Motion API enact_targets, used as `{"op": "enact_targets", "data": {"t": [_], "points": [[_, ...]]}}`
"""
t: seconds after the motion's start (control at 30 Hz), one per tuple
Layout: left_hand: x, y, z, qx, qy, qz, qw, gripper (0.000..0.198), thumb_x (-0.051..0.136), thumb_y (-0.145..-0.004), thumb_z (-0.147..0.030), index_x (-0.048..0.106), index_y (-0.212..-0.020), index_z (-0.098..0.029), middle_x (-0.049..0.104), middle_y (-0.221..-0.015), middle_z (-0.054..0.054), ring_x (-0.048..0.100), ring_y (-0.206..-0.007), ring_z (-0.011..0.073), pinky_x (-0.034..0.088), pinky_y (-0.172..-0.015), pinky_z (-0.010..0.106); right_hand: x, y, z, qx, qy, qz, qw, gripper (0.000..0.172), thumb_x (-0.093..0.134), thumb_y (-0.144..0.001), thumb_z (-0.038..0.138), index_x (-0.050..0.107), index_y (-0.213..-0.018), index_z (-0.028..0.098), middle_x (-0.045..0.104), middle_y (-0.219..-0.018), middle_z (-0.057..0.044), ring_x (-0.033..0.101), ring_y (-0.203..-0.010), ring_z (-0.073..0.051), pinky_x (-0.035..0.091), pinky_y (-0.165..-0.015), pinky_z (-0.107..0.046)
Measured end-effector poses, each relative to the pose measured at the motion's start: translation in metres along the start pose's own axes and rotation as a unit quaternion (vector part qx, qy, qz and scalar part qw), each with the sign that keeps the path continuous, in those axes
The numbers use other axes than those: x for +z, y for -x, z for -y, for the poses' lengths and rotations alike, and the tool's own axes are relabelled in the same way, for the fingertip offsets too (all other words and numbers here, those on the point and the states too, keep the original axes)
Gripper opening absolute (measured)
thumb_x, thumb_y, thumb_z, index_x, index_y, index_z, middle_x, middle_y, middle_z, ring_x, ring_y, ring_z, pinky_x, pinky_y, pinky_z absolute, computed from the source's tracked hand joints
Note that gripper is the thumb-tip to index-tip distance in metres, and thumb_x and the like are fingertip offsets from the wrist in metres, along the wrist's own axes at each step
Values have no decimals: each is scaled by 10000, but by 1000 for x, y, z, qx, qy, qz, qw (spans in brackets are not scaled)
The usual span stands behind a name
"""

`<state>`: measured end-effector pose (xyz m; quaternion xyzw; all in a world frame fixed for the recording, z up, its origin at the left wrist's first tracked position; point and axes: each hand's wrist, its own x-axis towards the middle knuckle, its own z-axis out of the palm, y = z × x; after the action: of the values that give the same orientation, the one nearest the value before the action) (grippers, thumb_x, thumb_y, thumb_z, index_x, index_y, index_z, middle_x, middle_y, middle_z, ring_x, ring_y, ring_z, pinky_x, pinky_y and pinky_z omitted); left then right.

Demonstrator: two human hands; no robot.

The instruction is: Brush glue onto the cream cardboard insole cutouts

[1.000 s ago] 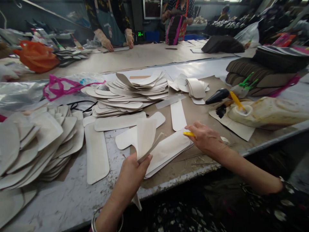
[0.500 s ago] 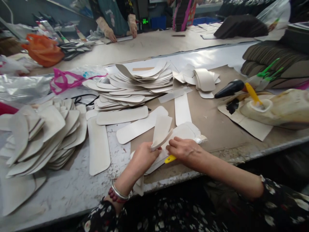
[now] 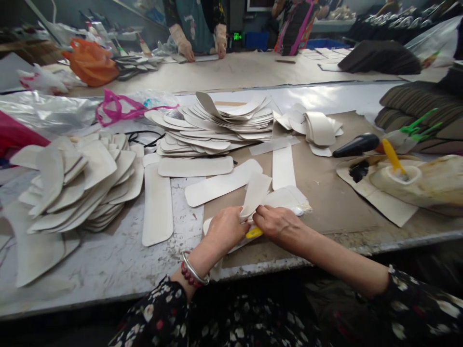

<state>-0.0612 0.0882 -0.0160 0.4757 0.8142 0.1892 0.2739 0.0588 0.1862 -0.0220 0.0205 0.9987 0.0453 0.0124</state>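
Observation:
My left hand is closed on a curved off-white strip that stands up from its fingers. My right hand is closed beside it, its fingertips at the strip's lower edge. A yellow-handled brush is in my right hand; the handle end pokes out under the fingers, and a whitish clump shows past the knuckles. More off-white pieces lie under and behind that hand. Flat strips rest just beyond my hands, one upright strip to the left.
Piles of off-white pieces stand at left and centre back. On the right are a glue container with a yellow handle in it, a black-tipped bottle and dark stacked pieces. A co-worker's hands work across the table.
My hands have drawn closer together, with my right fingertips now at the strip my left hand holds. The whole view has shifted, so things on the table appear farther right.

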Motion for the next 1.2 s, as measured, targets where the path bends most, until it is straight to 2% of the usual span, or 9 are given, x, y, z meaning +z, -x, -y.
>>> {"op": "enact_targets", "data": {"t": [0.13, 0.3, 0.43, 0.63, 0.8, 0.9, 0.97, 1.03, 1.2], "points": [[0, -3, 3, -5, -7, -3, 1000, 195, 489, -682, -233, 664, -760, -201, 670, -702, 92, 594, -686, 246, 316, -541, 291, -9, 2, -4, 20, -6, 10, 1000, 151, 449, -834, 54, 581, -850, 127, 584, -810, -75, 558, -687, -180, 385, -501, -249], [-1, -6, 5, -5, 1, 12, 1000, 195, 473, -677, -235, 655, -726, -185, 654, -668, 76, 576, -641, 214, 311, -517, 282, -15, 23, -3, 59, -12, -16, 998, 137, 483, -803, 46, 576, -795, 146, 551, -788, -56, 525, -682, -167, 385, -553, -243], [-3, -8, 5, -4, 3, 25, 1000, 175, 487, -675, -240, 648, -714, -183, 656, -678, 71, 580, -659, 209, 334, -538, 282, -8, 36, 5, 45, -46, -35, 997, 223, 491, -768, 12, 582, -940, 120, 551, -788, -55, 522, -691, -165, 401, -570, -234], [-5, -9, 5, -2, -6, 36, 999, 181, 479, -688, -237, 646, -739, -193, 661, -699, 66, 590, -673, 209, 352, -555, 287, 2, 30, 12, 18, -36, -51, 998, 303, 483, -794, 27, 532, -1092, 42, 573, -794, -81, 535, -702, -181, 433, -578, -253], [-4, -9, 5, -6, -13, 41, 999, 193, 468, -690, -230, 644, -759, -194, 672, -728, 76, 602, -715, 223, 355, -569, 293, -3, 24, 12, 16, -54, -17, 998, 294, 496, -779, 28, 546, -1067, 58, 583, -818, -82, 539, -729, -190, 423, -582, -260], [-4, -9, 5, -10, -13, 43, 999, 192, 465, -694, -236, 640, -759, -190, 672, -736, 76, 601, -719, 223, 361, -574, 293, -13, 26, 12, 22, -133, 40, 990, 280, 533, -737, 52, 566, -1009, 113, 572, -828, -55, 538, -724, -173, 399, -572, -242], [-5, -9, 5, -10, -11, 45, 999, 191, 464, -698, -242, 638, -753, -188, 669, -737, 74, 600, -721, 220, 367, -582, 291, -18, 30, 11, 31, -188, 60, 980, 191, 538, -737, 87, 577, -914, 149, 555, -803, -29, 525, -681, -148, 376, -557, -227], [-5, -9, 5, -10, -9, 47, 999, 189, 466, -699, -250, 637, -745, -186, 666, -731, 75, 599, -721, 222, 372, -590, 293, -19, 34, 10, 50, -209, 49, 975, 128, 513, -765, 108, 574, -865, 160, 544, -783, -20, 516, -671, -136, 365, -570, -221], [-5, -9, 6, -15, -7, 49, 999, 199, 469, -691, -254, 640, -765, -186, 660, -723, 73, 595, -715, 222, 374, -592, 294, -1, 28, 7, 117, -147, -12, 982, 180, 501, -779, 88, 598, -910, 165, 563, -787, -32, 534, -719, -149, 366, -603, -223]]}}
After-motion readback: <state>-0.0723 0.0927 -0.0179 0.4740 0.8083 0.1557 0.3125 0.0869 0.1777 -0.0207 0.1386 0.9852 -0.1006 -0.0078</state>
